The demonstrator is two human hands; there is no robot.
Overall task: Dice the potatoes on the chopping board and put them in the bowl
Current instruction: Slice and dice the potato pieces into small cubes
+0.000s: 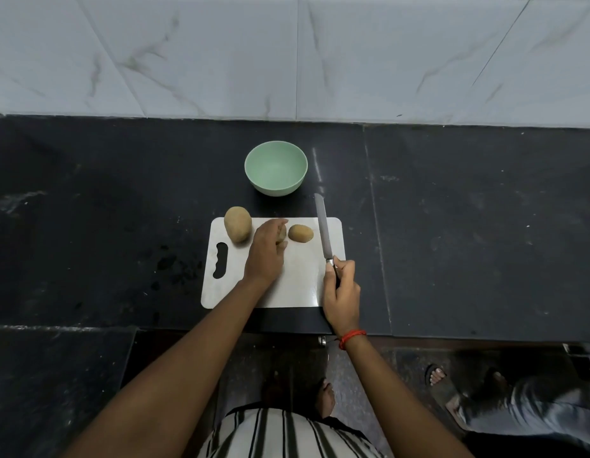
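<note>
All whole, dull-brown skins on: big potato (237,229) and small potato (300,233) on the chopping board (297,282), third potato (281,237) mostly hidden, left hand (266,254) curled round it. Right hand (342,294) grips the knife (323,226).

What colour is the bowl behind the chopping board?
The bowl is pale green, clearest in the head view.

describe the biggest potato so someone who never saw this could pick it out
On the black counter, a white chopping board lies before a green bowl. The potato sits at the board's far left corner. It is the biggest of the three and the leftmost.
</note>
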